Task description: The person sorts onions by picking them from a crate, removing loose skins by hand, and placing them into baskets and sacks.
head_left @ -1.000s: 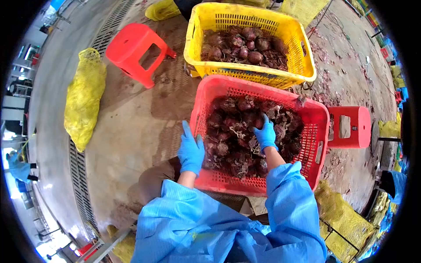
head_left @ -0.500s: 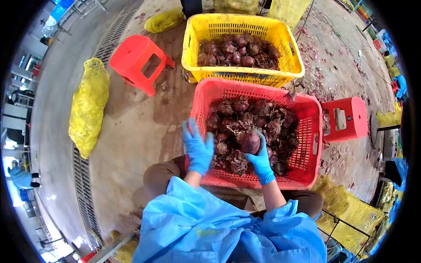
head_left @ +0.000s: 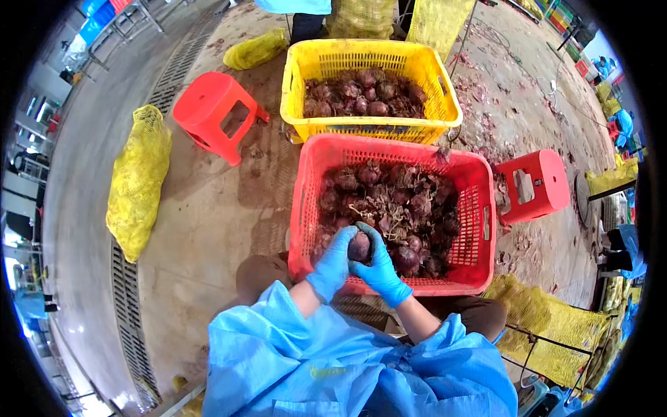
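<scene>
A single red onion [head_left: 359, 247] is held between my two blue-gloved hands, over the near side of the red crate [head_left: 479, 267]. My right hand [head_left: 381, 267] wraps it from the right, with fingers over its top and the thumb below. Against its left side, my left hand [head_left: 331, 267] is closed, slightly blurred. Beneath and beyond my hands, the crate holds many red onions [head_left: 421, 203] with loose dry skins and stringy roots.
A yellow crate [head_left: 445, 121] of red onions stands behind the red one. Red stools stand at left [head_left: 206, 97] and right [head_left: 552, 181]. A full yellow mesh sack [head_left: 139, 184] lies on the left floor. Someone in blue [head_left: 295, 5] is at the top edge.
My left hand has come in from the crate's left rim to the onion. My right hand has carried the onion left and nearer to me. The view has shifted slightly.
</scene>
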A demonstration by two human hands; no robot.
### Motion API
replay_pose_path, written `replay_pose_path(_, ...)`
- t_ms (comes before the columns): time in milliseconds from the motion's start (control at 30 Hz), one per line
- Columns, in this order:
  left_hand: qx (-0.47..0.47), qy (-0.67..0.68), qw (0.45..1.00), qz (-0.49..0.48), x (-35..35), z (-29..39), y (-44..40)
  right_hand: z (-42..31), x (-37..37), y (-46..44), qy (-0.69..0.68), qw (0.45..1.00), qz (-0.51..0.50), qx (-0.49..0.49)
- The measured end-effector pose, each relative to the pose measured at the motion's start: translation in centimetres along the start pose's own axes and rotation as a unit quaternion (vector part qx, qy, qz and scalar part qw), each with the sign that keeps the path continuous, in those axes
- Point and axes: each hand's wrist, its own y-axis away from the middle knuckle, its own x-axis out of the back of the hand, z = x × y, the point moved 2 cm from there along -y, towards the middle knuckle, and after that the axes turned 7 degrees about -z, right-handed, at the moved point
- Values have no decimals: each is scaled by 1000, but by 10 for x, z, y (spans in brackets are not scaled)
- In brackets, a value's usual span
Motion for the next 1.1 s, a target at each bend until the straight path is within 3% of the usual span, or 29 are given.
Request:
replay_pose_path(33,3,-58,998,-19,0,10,4,-10,5,-4,1,1000,-1,1)
replay_pose_path(67,6,-80,997,-3,1,19,3,-20,14,-12,-99,992,-76,-35)
replay_pose_path(100,73,-98,991,-50,0,37,8,-24,24,-19,-197,966,-149,-70)
replay_pose_path(133,50,-52,996,-59,1,44,1,-6,39,-31,-110,985,-130,-26)
replay_pose_path(167,28,-5,997,-67,2,51,-6,11,59,-42,-82,994,-63,-49)
replay_pose_path(233,7,17,997,-76,10,73,-12,49,102,-66,-60,980,86,-166)
replay_pose_path(267,-3,43,997,-59,9,83,-15,87,133,-79,134,973,158,-106)
replay_pose_path(333,-10,76,996,-38,-1,99,-18,90,165,-102,279,923,229,-136)
replay_pose_path(367,-24,75,996,-41,-6,106,-20,94,175,-113,345,898,235,-139)
replay_pose_path(433,-36,78,996,-32,-11,120,-22,100,182,-138,424,850,185,-250)
replay_pose_path(500,-69,132,989,-22,-14,135,-22,120,177,-151,440,849,150,-249)
replay_pose_path(567,-91,144,985,22,-11,144,-26,126,168,-158,450,821,227,-268)
replay_pose_path(633,-110,166,979,43,-7,152,-26,131,168,-156,429,832,247,-250)
replay_pose_path(700,-105,173,979,16,-3,156,-25,143,177,-140,356,899,218,-131)
replay_pose_path(767,-107,160,981,20,4,155,-27,127,159,-118,68,978,177,-92)
replay_pose_path(833,-110,179,978,13,2,156,-27,86,137,-99,2,982,171,-78)
replay_pose_path(967,-123,202,971,39,1,154,-32,32,123,-86,25,986,164,-34)
replay_pose_path(1067,-134,197,970,51,3,152,-36,-8,131,-108,115,983,136,40)
replay_pose_path(1100,-139,200,969,44,9,153,-40,-26,136,-125,130,979,112,107)
